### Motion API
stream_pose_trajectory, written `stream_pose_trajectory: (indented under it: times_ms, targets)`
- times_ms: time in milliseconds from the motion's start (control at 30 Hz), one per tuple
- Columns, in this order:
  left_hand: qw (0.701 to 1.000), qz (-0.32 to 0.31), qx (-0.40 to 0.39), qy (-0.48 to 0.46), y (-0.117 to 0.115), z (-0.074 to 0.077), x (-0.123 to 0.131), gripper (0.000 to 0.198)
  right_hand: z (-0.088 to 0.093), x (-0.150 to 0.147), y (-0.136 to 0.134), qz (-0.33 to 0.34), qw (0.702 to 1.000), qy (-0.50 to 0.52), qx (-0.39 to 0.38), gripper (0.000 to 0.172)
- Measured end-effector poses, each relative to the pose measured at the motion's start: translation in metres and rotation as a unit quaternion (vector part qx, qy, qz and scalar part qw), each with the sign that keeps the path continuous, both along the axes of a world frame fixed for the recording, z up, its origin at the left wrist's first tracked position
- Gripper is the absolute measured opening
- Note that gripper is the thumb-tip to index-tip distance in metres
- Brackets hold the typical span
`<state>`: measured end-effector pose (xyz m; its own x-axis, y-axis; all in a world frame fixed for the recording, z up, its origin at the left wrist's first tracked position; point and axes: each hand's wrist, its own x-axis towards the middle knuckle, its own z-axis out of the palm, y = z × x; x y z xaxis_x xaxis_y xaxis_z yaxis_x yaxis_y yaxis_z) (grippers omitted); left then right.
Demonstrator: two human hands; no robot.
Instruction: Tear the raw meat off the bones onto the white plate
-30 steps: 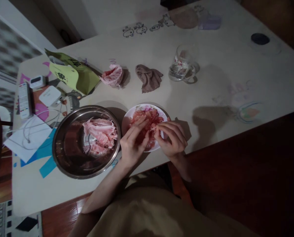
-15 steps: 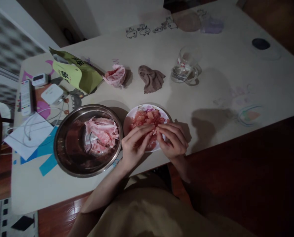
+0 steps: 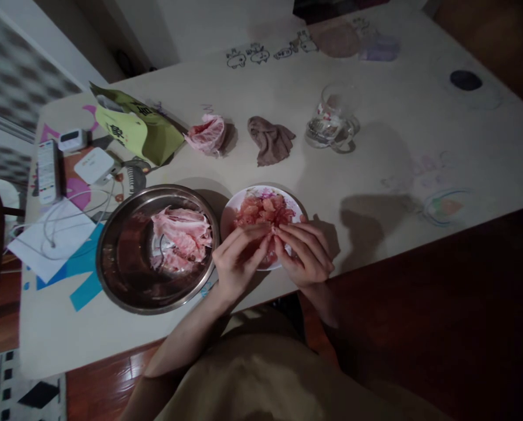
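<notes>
My left hand (image 3: pixel 237 263) and my right hand (image 3: pixel 308 254) meet over the near part of a white plate (image 3: pixel 227 215), fingertips almost touching. Both are closed in a pinch on a small piece of raw meat (image 3: pixel 274 230), mostly hidden by the fingers. Pink chunks of raw meat (image 3: pixel 261 209) fill the far side of the plate. Left of it, close to my left hand, stands a steel bowl (image 3: pixel 121 260) with pale pink meaty bones (image 3: pixel 185 231) inside.
Behind the plate lie a crumpled pinkish bundle (image 3: pixel 209 134), a brown cloth (image 3: pixel 270 140) and a glass mug (image 3: pixel 329 126) with clear liquid. A green bag (image 3: pixel 141 131), a remote (image 3: pixel 48 172), a white box (image 3: pixel 95 166) and cables occupy the left side.
My fingertips have shifted slightly left and toward me over the plate, still pinched together. The bowl and the other things have stayed put.
</notes>
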<state>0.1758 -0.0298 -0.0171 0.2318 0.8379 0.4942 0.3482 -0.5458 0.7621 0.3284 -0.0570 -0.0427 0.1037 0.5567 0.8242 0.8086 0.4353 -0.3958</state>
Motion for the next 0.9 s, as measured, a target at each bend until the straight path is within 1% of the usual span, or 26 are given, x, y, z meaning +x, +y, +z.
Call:
stream_pose_trajectory:
  times_ms: [133, 267, 467, 700, 900]
  targets:
    - [1.000, -0.001, -0.003, -0.001, 0.000, -0.002, 0.000, 0.012, -0.006, 0.002, -0.006, -0.009, 0.999, -0.036, -0.017, 0.042]
    - [1.000, -0.002, 0.010, -0.002, -0.001, -0.003, -0.001, 0.014, -0.008, 0.004, -0.009, -0.003, 0.997, -0.062, -0.041, 0.038]
    - [1.000, -0.009, 0.013, 0.000, -0.001, -0.005, -0.003, 0.014, -0.002, 0.003, -0.003, -0.001, 0.998, -0.063, -0.007, 0.029]
    - [0.999, -0.015, 0.034, -0.002, -0.001, -0.005, -0.002, 0.019, 0.000, 0.001, 0.002, -0.022, 0.999, -0.042, 0.000, 0.021]
    - [0.999, -0.043, 0.015, 0.007, 0.002, -0.006, -0.006, 0.018, 0.000, 0.003, 0.006, -0.003, 0.999, -0.039, -0.009, 0.013]
